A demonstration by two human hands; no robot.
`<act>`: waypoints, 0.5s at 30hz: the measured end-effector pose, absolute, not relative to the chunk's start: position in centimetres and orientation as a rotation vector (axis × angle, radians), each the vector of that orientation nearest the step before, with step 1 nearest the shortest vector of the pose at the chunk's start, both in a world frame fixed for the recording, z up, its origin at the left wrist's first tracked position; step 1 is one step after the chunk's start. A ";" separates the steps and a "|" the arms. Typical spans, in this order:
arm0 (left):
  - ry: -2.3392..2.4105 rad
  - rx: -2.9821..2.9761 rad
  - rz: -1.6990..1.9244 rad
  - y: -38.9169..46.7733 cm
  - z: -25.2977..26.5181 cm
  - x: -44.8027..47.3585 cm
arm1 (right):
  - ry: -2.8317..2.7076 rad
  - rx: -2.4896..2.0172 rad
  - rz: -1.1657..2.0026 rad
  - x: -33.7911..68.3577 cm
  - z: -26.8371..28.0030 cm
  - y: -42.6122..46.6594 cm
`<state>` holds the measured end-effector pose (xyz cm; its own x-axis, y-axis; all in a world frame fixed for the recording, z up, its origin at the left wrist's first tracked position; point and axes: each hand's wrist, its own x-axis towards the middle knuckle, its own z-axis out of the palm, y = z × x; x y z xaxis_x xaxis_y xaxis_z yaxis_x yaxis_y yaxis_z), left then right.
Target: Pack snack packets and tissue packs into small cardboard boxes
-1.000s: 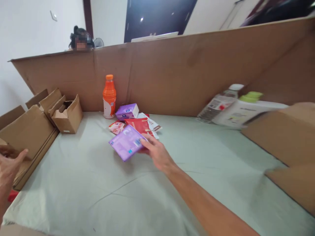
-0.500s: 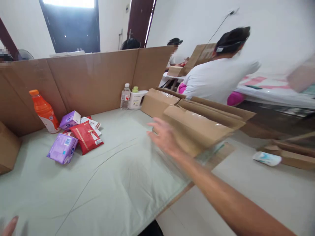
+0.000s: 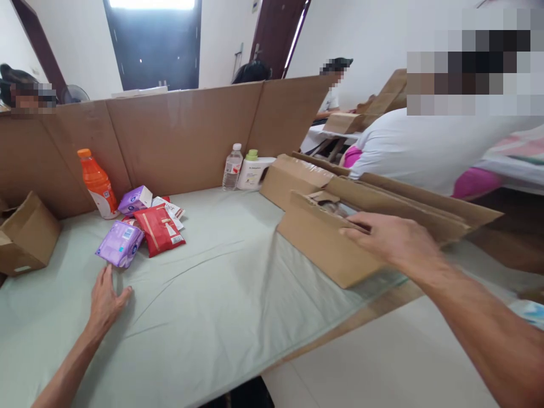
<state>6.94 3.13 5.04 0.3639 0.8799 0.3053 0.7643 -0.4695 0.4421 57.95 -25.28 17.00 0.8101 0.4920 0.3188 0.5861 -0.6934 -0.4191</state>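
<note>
My left hand [image 3: 106,297] is open on the tablecloth, with its fingertips at the near edge of a purple pack of tissues [image 3: 120,243]. Behind that pack lie a second purple tissue pack [image 3: 135,199], a red packet [image 3: 159,229] and a white packet with print [image 3: 172,211]. On the right, my right hand [image 3: 386,235] is closed on the near cardboard flap of a carton [image 3: 331,249]. Through the gap beside my fingers something clear and shiny shows inside, too hidden to name.
An orange drink bottle [image 3: 98,184], a clear water bottle [image 3: 232,167] and a white bottle with a green cap [image 3: 255,173] stand along a cardboard screen [image 3: 182,141]. A small open carton [image 3: 32,238] is at the left. Other people sit beyond the screen and at the right.
My left hand has come in from the lower left to the purple tissue pack. My right hand has moved onto the carton's near flap, which is now opened. The view has turned left.
</note>
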 end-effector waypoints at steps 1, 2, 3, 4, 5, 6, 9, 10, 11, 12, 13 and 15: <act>1.470 2.399 0.753 2.4 5.2 6.5 | -0.828 -2.481 -0.186 57.2 16.8 -25.1; 1.457 2.401 0.749 1.5 5.3 6.1 | -0.863 -2.470 -0.122 56.3 16.7 -25.0; 1.437 2.405 0.738 0.7 5.3 5.6 | -0.911 -2.440 -0.064 55.2 16.5 -25.1; 1.411 2.411 0.721 -0.3 5.4 5.3 | -0.979 -2.384 -0.017 54.0 16.4 -25.1; 1.368 2.423 0.697 -1.2 5.5 5.1 | -1.068 -2.307 0.019 52.6 16.4 -25.2; 1.301 2.439 0.663 -2.2 5.6 5.0 | -1.177 -2.213 0.042 51.2 16.5 -25.3; 0.985 2.459 0.538 -5.1 6.2 5.5 | -1.550 -1.906 0.092 46.2 17.4 -25.4; 0.869 2.443 0.512 -6.0 6.5 5.8 | -1.664 -1.818 0.132 44.6 17.8 -25.4; 0.768 2.417 0.500 -6.8 6.7 6.1 | -1.767 -1.732 0.195 43.1 18.3 -25.3; 0.687 2.380 0.499 -7.4 7.0 6.4 | -1.860 -1.638 0.288 41.7 18.7 -25.2; 0.615 2.330 0.505 -7.9 7.2 6.6 | -1.940 -1.535 0.408 40.7 19.1 -25.1; 0.514 2.174 0.515 -8.5 7.2 6.8 | -2.041 -1.314 0.669 39.5 19.7 -24.8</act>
<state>6.75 -8.50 7.24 0.8329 0.5216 0.1851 0.1845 -0.5769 0.7957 39.54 -24.82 19.69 -0.3181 0.9216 0.2224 0.6113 0.3787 -0.6949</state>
